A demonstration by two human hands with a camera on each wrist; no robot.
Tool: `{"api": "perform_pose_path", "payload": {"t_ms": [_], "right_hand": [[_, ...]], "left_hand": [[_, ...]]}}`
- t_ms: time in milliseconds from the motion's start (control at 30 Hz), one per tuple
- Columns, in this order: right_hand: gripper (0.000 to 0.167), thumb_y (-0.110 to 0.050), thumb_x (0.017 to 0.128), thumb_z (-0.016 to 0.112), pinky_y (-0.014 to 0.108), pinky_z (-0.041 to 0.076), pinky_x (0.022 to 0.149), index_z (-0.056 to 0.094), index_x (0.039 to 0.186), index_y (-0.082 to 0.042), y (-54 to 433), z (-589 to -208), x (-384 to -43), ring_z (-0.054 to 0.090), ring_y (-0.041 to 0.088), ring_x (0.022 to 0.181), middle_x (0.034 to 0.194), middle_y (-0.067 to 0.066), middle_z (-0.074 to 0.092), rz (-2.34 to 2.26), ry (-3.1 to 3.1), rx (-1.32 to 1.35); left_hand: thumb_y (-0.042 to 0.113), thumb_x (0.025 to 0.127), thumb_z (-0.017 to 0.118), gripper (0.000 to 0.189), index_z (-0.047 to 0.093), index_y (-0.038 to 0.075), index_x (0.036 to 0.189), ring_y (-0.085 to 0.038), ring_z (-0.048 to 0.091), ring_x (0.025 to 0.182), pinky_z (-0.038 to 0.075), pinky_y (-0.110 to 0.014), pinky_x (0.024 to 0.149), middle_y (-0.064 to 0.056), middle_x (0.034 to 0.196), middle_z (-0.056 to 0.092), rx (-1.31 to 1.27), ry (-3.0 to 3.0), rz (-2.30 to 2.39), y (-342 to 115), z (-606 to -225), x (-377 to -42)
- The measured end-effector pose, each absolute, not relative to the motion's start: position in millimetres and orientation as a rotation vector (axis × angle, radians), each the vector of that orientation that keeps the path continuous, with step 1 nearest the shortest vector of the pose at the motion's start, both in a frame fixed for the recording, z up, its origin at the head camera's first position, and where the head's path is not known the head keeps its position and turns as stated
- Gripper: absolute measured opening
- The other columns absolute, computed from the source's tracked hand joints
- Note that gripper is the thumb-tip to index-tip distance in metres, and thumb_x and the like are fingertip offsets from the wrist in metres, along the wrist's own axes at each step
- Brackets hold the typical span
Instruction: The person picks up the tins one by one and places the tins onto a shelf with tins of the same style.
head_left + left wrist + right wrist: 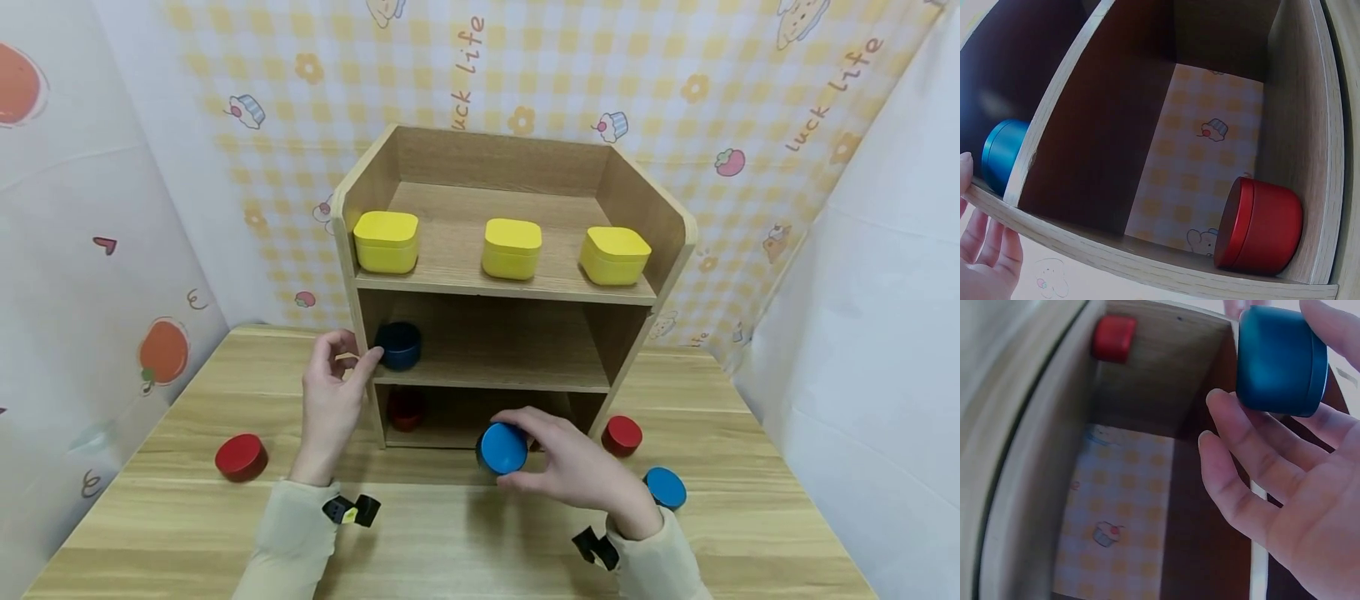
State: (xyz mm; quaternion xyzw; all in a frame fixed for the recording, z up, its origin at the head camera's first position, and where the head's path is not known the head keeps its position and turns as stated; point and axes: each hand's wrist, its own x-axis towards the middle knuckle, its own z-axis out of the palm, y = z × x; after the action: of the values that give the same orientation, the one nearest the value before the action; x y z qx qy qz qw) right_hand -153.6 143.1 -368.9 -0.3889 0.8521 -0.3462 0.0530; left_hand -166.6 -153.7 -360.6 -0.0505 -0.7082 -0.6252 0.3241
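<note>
At the left of the shelf unit (450,287), your left hand (330,408) gripped the side panel (347,258) while your right hand (573,462) pinched a blue tin (502,448) near the bottom tier (450,429), apparently a placing step, next likely needing a lift to the middle tier (510,350).

Yellow-checked backdrop (555,58) behind; white sheet (862,333) rightward; wood-grain tabletop (442,550) below

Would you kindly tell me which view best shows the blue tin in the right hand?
The right wrist view: the held blue tin is largest there, its side mostly uncovered. The head view shows it smaller, its lid toward the camera; the left wrist view shows a different blue tin instead.
</note>
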Motion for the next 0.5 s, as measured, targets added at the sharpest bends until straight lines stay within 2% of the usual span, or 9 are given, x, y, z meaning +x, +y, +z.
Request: {"api": "perform_pose_path", "payload": {"t_ms": [167,500], "right_hand": [[0.063,-0.039,0.084,0.077,0.033,0.051,0.089,0.050,0.136,-0.016,148,-357,-153,0.056,0.010,0.107,0.125,-0.009,0.056,-1.069,2.669,-1.189],[0.067,-0.041,0.084,0.077,0.039,0.052,0.088,0.051,0.138,-0.012,143,-336,-159,0.056,0.014,0.109,0.128,-0.004,0.056,-1.163,2.805,-1.180]], "left_hand": [[-0.003,0.089,0.068,0.029,0.050,-0.008,0.111,-0.013,0.049,0.093,0.042,-0.021,0.078,0.000,0.099,0.049,-0.136,-1.840,-1.641,-159,-375,-179],[0.006,0.090,0.071,0.030,0.051,-0.005,0.109,-0.016,0.050,0.092,0.042,-0.022,0.077,-0.001,0.098,0.051,-0.160,-1.808,-1.646,-163,-382,-183]]}}
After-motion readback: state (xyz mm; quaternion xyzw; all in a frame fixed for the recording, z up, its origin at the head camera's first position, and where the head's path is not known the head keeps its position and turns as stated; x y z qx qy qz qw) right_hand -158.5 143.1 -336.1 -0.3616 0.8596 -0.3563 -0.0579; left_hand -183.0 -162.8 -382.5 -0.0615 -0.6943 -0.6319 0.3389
